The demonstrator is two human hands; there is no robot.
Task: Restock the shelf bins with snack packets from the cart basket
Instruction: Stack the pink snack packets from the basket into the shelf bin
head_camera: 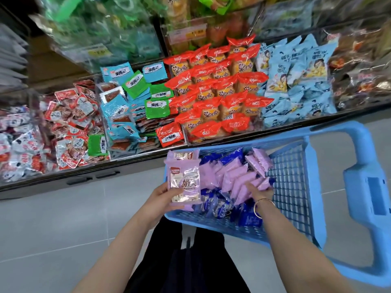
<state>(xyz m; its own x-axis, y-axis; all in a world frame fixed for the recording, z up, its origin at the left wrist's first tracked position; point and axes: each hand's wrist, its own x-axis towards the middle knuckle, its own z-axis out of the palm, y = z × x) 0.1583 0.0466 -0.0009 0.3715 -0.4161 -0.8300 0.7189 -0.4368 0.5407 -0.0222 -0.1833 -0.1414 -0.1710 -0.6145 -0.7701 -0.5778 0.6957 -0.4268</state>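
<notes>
A blue plastic cart basket (296, 187) stands in front of me with several lilac and dark blue snack packets (230, 172) inside. My left hand (163, 195) grips a small stack of lilac packets (185, 182) at the basket's left rim, printed face up. Inside the basket, my right hand (259, 192), with a thin bangle on its wrist, has its fingers on the pile of lilac packets; its fingertips are hidden among them. The shelf bins (186, 132) run across the view behind the basket, filled with packets.
From left to right the bins hold red-white packets (72, 123), teal and green packets (131, 98), orange-red cake packs (220, 89), light blue bags (296, 77) and dark brown packs (359, 77). Higher shelves are blurred. Grey tiled floor (63, 229) lies below, and the basket's thick handle (364, 187) sits right.
</notes>
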